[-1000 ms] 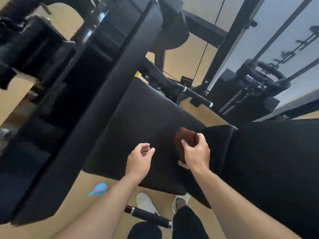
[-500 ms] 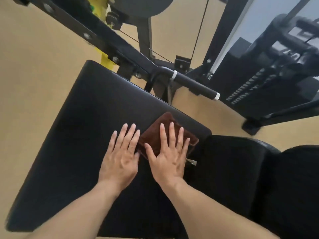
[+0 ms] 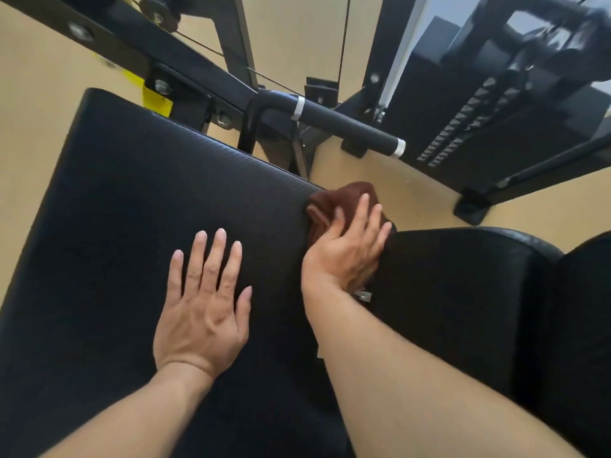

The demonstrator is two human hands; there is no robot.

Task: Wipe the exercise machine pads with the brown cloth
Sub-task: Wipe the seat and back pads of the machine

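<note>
Nearest, at 6 o'clock, two bare forearms reach up over the big pad (image 3: 139, 200), a black ribbed cushion filling the left and centre. The left hand (image 3: 201, 312) lies flat on it, palm down, fingers spread wide and pointing to 12 o'clock; it holds nothing and only presses the pad. At its 2 o'clock, well apart, the right hand (image 3: 347, 249) rests on the cloth (image 3: 344, 196) at the pad's right edge. Its fingers are stretched out and loosely spread, not curled around the cloth, pushing it against the edge. The brown cloth is bunched, its far part sticking out beyond the fingertips at 12 o'clock. At 3 o'clock of that hand sits a second pad (image 3: 463, 292), rounded, just beside the big one. Farther, at 12 o'clock, a handle (image 3: 344, 125) with a foam grip juts from the frame (image 3: 185, 57). At 1 o'clock stands the weight stack (image 3: 463, 127).
</note>
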